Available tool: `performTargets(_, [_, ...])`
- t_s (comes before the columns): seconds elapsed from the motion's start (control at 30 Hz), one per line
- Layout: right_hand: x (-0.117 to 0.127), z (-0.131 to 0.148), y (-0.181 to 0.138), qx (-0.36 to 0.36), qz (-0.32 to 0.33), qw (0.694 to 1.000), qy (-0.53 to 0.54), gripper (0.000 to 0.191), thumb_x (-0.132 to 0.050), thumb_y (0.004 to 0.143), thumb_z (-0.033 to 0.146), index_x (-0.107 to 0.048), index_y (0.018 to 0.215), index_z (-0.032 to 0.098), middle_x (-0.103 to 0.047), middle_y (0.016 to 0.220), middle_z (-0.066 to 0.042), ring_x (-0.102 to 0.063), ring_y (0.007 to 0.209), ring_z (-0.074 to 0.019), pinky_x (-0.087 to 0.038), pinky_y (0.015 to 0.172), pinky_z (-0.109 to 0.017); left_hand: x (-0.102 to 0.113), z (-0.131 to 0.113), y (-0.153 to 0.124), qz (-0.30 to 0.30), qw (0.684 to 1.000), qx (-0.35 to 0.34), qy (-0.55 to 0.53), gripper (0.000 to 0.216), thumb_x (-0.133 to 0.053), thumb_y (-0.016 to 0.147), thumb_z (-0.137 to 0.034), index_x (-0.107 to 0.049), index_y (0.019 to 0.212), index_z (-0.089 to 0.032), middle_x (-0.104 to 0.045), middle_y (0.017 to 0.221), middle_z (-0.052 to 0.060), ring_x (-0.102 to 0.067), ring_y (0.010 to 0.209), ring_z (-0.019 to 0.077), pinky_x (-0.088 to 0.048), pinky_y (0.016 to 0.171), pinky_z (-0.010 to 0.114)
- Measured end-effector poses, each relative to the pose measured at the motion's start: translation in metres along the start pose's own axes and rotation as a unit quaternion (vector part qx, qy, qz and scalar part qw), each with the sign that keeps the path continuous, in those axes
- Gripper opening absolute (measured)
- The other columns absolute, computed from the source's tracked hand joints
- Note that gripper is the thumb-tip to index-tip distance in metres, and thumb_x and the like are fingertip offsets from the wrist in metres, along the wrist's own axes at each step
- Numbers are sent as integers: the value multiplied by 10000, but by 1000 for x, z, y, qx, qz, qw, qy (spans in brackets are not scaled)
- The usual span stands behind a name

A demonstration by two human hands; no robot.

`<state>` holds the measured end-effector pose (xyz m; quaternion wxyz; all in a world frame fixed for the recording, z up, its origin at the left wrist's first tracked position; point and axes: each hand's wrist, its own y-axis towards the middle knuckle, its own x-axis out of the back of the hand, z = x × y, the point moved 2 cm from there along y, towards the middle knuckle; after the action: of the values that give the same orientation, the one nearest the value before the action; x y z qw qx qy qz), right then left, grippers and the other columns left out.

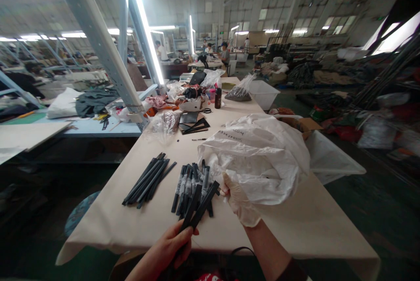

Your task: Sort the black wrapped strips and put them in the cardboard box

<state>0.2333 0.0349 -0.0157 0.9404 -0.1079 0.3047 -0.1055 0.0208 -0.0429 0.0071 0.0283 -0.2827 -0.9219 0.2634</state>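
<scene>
My left hand (172, 246), bare, grips a few long black strips (200, 206) near the table's front edge, their far ends fanning up and right. My right hand (239, 202) wears a pale glove and pinches the tip of those strips, just beside the mouth of a big white plastic bag (259, 158). On the beige table (138, 224) lie two heaps: plain black strips (147, 180) to the left, and wrapped black strips (190, 182) just beyond my hands.
Farther along the table are black flat sheets (193, 123), a clear bag (164, 123), scissors (206, 110), a dark bottle (218, 98) and a white bin (264, 93). A white tray (331, 158) juts out at the right edge. People work at distant tables.
</scene>
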Motion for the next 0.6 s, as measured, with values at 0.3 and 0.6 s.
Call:
performTargets(0.3, [-2,12,-7,43,113,971,-207,381,-641,696,467,-456,539,173,-402,491,54,-335,473,-71,-248,491,-249,7,-8,-3,27,999,25,-22,419,-460,776,-546,-482,917,-152,-432,426,-89,-285,313,33,-163,365,187])
performTargets(0.6, [-15,3,-16,24,106,981,-161,331,-661,678,454,-499,612,173,-428,520,61,-309,477,-67,-220,469,-242,11,-13,-2,16,999,37,-22,409,-497,755,-539,-498,856,-142,-508,458,-60,-376,326,40,-224,373,179])
